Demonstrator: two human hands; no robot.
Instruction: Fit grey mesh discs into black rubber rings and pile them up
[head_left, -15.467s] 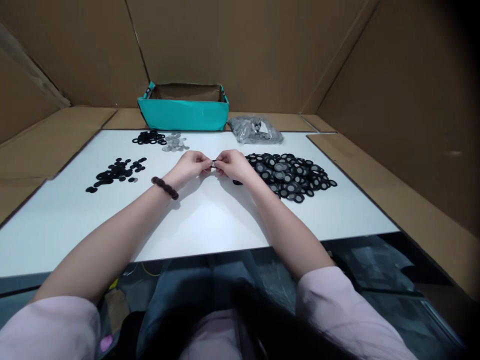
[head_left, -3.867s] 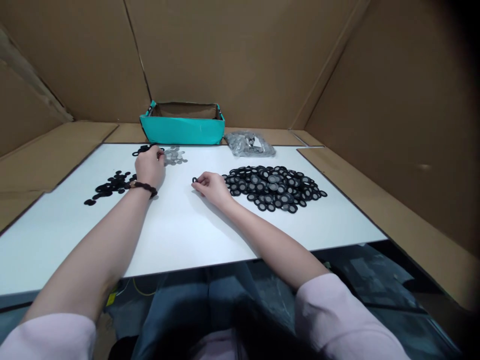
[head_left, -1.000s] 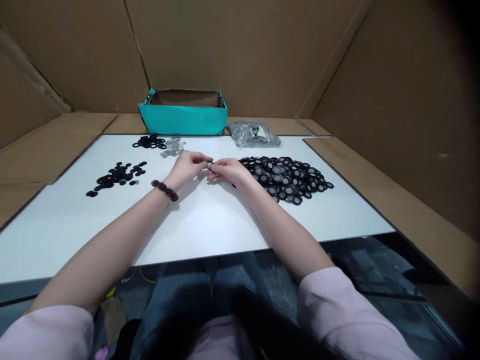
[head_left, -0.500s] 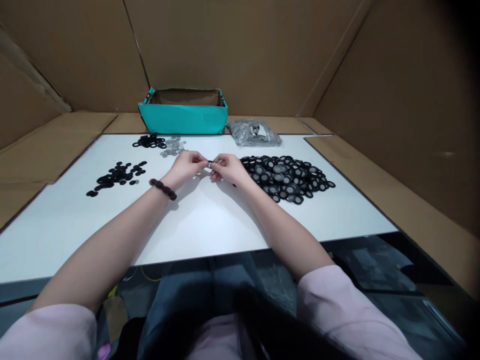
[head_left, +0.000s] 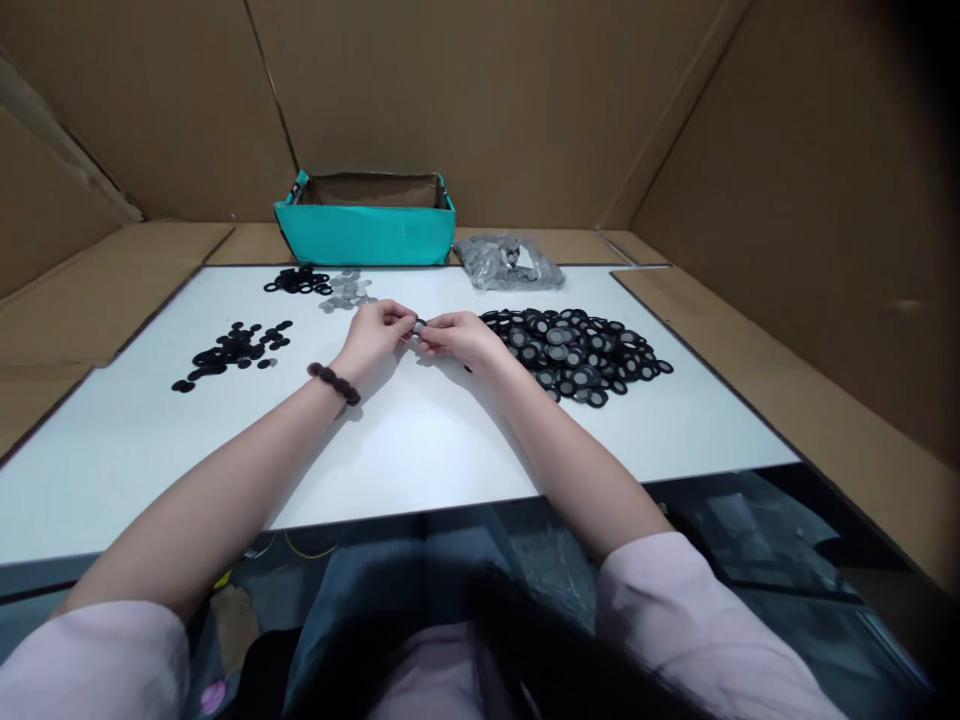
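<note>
My left hand (head_left: 377,334) and my right hand (head_left: 459,338) meet fingertip to fingertip over the middle of the white board (head_left: 420,440). Both pinch one small round piece (head_left: 420,325), dark with a grey centre, between them. A large heap of black rings with grey mesh centres (head_left: 577,352) lies just right of my right hand. A dark bead bracelet (head_left: 334,381) sits on my left wrist.
Flat black discs (head_left: 229,350) lie in a loose pile at the left. Farther back are a small cluster of black rings (head_left: 296,281) and grey mesh discs (head_left: 345,290). A teal box (head_left: 366,229) and a clear bag of grey parts (head_left: 508,262) stand at the back. Cardboard walls surround the board.
About four seconds ago my left hand was reaching to the far rings and discs while the right held a ring; both hands have since come together. Over the last second they barely shifted.
</note>
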